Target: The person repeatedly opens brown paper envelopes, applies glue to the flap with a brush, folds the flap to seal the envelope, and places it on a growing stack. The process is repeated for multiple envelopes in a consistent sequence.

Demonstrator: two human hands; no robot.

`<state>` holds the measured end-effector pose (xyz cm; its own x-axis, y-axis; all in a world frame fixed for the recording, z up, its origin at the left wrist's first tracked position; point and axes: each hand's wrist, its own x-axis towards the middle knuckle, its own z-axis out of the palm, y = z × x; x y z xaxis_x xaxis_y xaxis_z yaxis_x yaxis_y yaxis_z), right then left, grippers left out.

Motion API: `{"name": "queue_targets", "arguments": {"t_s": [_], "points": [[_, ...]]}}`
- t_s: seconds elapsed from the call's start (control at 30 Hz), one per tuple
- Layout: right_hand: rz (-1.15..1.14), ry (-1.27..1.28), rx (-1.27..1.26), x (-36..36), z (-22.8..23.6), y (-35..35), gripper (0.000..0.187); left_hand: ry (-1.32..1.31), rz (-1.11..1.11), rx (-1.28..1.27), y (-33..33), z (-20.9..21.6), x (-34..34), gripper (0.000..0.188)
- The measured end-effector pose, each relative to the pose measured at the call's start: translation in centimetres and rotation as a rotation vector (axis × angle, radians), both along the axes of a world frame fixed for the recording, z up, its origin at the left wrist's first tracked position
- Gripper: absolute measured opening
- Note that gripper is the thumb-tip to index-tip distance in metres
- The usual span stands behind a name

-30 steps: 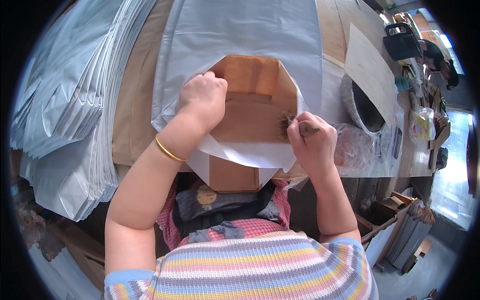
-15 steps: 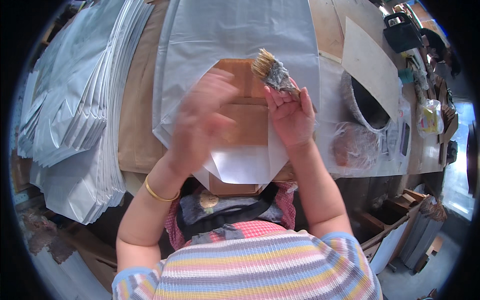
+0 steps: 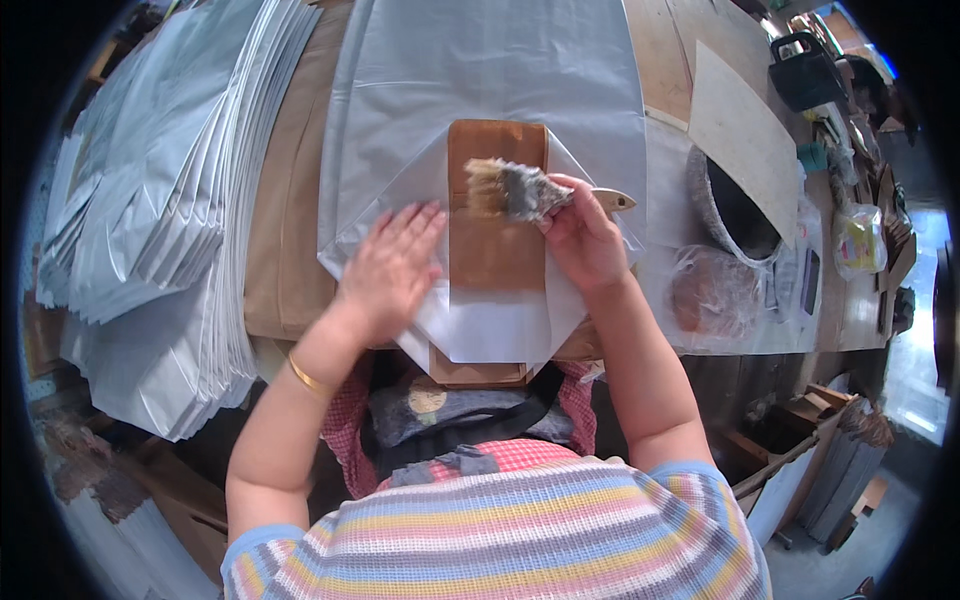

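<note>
Left hand (image 3: 388, 270) rests flat on silver bag (image 3: 490, 70), fingers extended, close together, bag's long axis running away, far end cut off; brush (image 3: 525, 192) sits over brown panel (image 3: 497, 255), crosswise, bristles (image 3: 485, 188) leftward, seemingly blurred, handle (image 3: 615, 200) partly hidden by right hand (image 3: 583, 235), fingers clamped on it.

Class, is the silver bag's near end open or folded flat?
Folded flat: its side flaps lie inward, the left hand over one, a brown strip between.
</note>
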<state>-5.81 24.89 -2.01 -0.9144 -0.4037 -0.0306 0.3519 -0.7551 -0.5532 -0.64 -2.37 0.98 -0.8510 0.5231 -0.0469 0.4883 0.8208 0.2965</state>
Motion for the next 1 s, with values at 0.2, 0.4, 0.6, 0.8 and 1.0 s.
{"name": "queue_targets", "arguments": {"t_s": [0.2, 0.4, 0.6, 0.8, 1.0], "points": [[0.272, 0.190, 0.897, 8.6, 5.1, 4.0, 0.019, 0.157, 0.000, -0.041, 0.4, -1.5, -1.4, 0.065], [0.143, 1.232, 1.492, 8.8, 10.6, 5.0, 0.025, 0.176, 0.003, -0.100, 0.3, -1.9, -1.3, 0.067], [0.235, 1.315, 1.400, 11.6, 9.2, 3.4, 0.023, 0.193, 0.007, -0.107, 0.6, -1.9, -1.3, 0.065], [0.118, 1.014, 1.115, 10.9, 8.0, 1.7, 0.016, 0.229, -0.014, 0.022, 0.1, -1.8, -1.6, 0.055], [-0.111, 0.022, 0.882, 9.2, 6.0, -7.8, 0.015, 0.206, -0.018, 0.392, -0.8, -2.3, -3.3, 0.034]]}}
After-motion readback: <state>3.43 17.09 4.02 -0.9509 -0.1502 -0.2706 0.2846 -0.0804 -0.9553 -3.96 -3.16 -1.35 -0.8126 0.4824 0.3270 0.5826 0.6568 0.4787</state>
